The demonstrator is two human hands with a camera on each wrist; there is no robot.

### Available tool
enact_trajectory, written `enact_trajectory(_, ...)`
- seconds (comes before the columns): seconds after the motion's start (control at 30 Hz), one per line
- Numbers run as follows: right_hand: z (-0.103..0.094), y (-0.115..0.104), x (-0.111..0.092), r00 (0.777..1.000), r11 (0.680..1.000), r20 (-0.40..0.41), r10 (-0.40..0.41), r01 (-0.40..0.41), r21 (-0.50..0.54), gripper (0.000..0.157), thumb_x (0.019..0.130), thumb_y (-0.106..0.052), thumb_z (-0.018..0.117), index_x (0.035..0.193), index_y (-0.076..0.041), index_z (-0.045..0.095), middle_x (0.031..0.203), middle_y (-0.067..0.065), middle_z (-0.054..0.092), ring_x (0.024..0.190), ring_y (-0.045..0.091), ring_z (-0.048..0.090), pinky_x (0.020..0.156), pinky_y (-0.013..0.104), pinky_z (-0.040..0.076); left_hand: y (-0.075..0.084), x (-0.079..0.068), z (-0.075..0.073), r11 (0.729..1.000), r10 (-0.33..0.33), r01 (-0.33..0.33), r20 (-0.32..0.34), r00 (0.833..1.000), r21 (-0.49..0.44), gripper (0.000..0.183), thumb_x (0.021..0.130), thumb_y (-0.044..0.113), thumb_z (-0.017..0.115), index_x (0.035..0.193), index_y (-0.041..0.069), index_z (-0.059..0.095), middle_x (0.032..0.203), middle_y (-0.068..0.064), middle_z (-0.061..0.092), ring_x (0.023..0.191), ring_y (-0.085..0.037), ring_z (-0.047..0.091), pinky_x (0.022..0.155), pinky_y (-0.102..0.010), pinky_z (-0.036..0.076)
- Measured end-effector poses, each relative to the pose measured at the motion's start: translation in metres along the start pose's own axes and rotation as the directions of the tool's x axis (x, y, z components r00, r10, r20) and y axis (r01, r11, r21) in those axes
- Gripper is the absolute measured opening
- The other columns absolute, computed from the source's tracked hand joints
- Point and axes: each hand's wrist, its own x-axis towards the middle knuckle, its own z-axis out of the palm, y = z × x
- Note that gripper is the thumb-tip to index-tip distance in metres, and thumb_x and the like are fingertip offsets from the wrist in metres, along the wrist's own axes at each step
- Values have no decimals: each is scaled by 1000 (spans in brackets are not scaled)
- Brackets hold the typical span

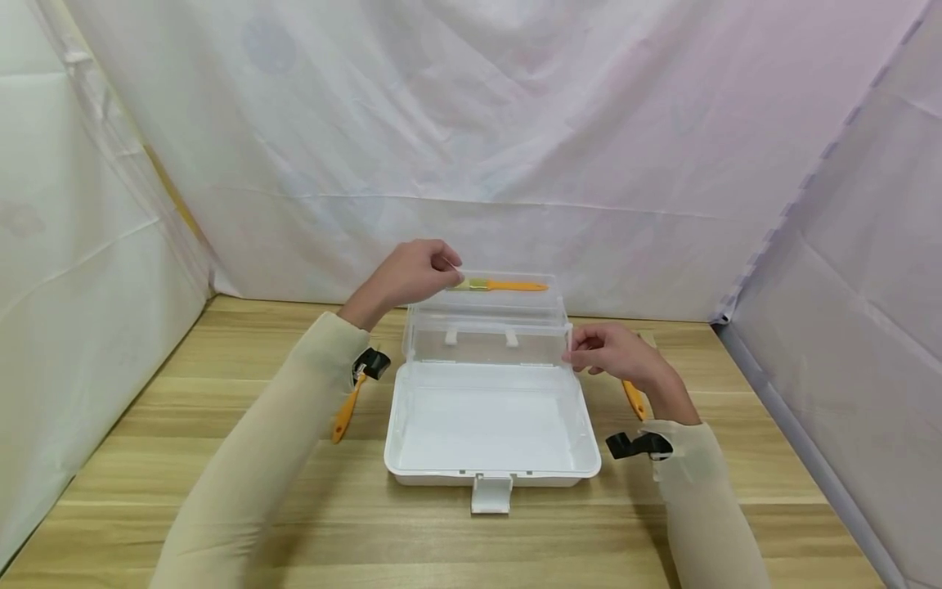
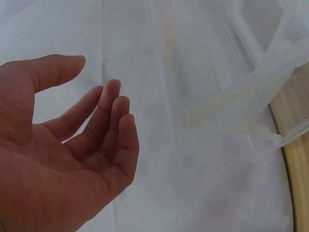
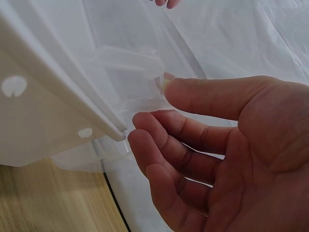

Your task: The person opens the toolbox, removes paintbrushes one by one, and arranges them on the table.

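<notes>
A white plastic box (image 1: 486,417) stands on the table with its front latch (image 1: 491,495) hanging down. Behind its base rise clear plastic lid and tray parts (image 1: 489,343). A paintbrush (image 1: 515,286) with an orange handle lies across the upper clear part, bristles toward the left. My left hand (image 1: 412,274) is raised by that bristle end; the left wrist view has its fingers loosely bent, with nothing between thumb and fingertips. At the right side of the clear part, my right hand (image 1: 614,352) pinches its edge between thumb and index finger (image 3: 193,130).
Left of the box lies another orange-handled brush (image 1: 346,413), partly hidden by the left wrist. A further orange-handled brush (image 1: 634,401) lies to the right, partly behind the right hand. Pale cloth (image 1: 478,147) hangs behind the wooden table (image 1: 441,540) and along both sides.
</notes>
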Motion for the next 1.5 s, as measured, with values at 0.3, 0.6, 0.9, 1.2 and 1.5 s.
enact_trajectory(0.3, 0, 1, 0, 1000, 1000, -7, -3, 3, 8, 16, 106, -19, 76, 103, -4, 70, 97, 9, 72, 101, 44, 71, 85, 41, 58, -6, 19, 13, 998, 53, -54, 60, 997, 11, 32, 110, 19, 66, 136, 3, 72, 127, -10, 74, 117, -27, 69, 101, -44, 56)
enact_trajectory(0.6, -1, 2, -1, 1000, 1000, 2, 16, -16, 11, 16, 106, -19, 76, 105, -4, 70, 98, 9, 73, 102, 47, 70, 89, 52, 58, -4, 28, 20, 996, 68, -73, 93, 993, 53, 34, 111, 10, 53, 137, 1, 73, 133, -14, 74, 122, -30, 68, 104, -45, 54)
enact_trajectory(0.9, 0, 2, -2, 1000, 1000, 2, 8, -8, 6, 16, 106, -19, 76, 104, -4, 70, 97, 9, 72, 96, 36, 72, 89, 52, 58, -6, 35, 26, 989, 64, -80, 127, 990, 123, 38, 113, 8, 46, 139, 1, 73, 138, -14, 73, 127, -31, 67, 108, -45, 53)
enact_trajectory(1.2, 1, 1, -2, 1000, 1000, -1, 10, -10, 3, 17, 106, -19, 76, 104, -4, 71, 97, 10, 72, 94, 32, 72, 90, 53, 58, -6, 39, 32, 983, 24, -44, 113, 993, 176, 29, 106, 6, 58, 128, 0, 77, 125, -13, 77, 116, -29, 69, 105, -43, 54)
enact_trajectory(1.5, 2, 0, -2, 1000, 1000, -2, -1, 1, 10, 17, 106, -19, 76, 103, -3, 70, 97, 10, 72, 98, 42, 71, 89, 53, 58, -4, 38, 31, 970, -56, 34, 84, 995, 242, 24, 107, 10, 65, 128, 4, 77, 128, -12, 74, 119, -30, 67, 107, -46, 53)
